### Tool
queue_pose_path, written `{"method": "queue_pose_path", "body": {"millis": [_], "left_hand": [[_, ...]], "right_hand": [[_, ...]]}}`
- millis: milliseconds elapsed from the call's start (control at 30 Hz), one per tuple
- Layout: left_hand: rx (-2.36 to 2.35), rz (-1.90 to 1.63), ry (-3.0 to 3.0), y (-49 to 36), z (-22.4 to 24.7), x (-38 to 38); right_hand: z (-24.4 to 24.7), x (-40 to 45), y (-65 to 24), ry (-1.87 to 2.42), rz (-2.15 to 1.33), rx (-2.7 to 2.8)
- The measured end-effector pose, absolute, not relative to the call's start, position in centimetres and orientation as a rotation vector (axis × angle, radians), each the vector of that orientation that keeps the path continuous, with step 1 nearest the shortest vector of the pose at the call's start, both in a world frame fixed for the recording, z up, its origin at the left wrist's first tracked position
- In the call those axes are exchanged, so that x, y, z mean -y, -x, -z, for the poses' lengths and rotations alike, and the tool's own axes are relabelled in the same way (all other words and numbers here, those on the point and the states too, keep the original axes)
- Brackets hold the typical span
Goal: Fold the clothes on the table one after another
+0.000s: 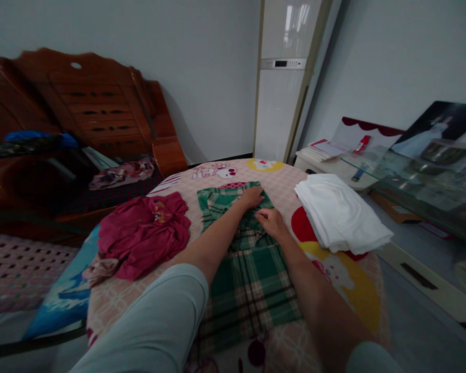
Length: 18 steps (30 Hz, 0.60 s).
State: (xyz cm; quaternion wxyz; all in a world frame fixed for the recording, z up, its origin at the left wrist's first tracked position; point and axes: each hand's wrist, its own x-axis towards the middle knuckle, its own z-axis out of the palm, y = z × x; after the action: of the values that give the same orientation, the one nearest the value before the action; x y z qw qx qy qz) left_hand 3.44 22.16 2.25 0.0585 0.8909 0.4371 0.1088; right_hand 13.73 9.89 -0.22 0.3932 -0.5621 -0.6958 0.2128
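A green plaid garment (252, 282) lies spread on the round table's patterned cloth (283, 181), its far part partly folded over. My left hand (252, 198) rests on the garment's far right part, fingers bent against the fabric. Just nearer and to the right, my right hand (270, 221) is at the garment's right edge with its fingers closed together; whether cloth is pinched in them is hidden. A crumpled dark pink garment (145, 235) lies on the table to the left. On the right sits a folded white cloth (339, 212).
Behind on the left stands a wooden chair (97, 103) with clothes on its seat. A tall white cabinet-like unit (281, 109) stands at the back. On the right, a glass shelf (415, 186) and a stack of papers (318, 150) are near the table's edge.
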Motion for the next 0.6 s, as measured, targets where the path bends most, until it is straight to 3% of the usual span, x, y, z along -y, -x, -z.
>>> {"method": "queue_pose_path", "body": {"millis": [67, 300, 467, 600], "left_hand": [[-1.31, -0.305, -2.647, -3.0, -2.3, -22.3], [-1.584, -0.7, -2.489, 4.3, -4.6, -22.0], [-2.07, -0.568, -2.202, 11.0, -3.8, -21.6], [-2.106, -0.403, -2.2, 12.8, -2.8, -21.8]], "right_hand": [[0.2, -9.8, -13.9, 1.401, -0.567, 1.731], [0.1, -9.7, -14.2, 1.378, -0.783, 1.417], [0.6, -9.7, -14.4, 1.4, -0.833, 1.258], [0.8, -9.7, -14.7, 1.359, -0.787, 1.324]]}}
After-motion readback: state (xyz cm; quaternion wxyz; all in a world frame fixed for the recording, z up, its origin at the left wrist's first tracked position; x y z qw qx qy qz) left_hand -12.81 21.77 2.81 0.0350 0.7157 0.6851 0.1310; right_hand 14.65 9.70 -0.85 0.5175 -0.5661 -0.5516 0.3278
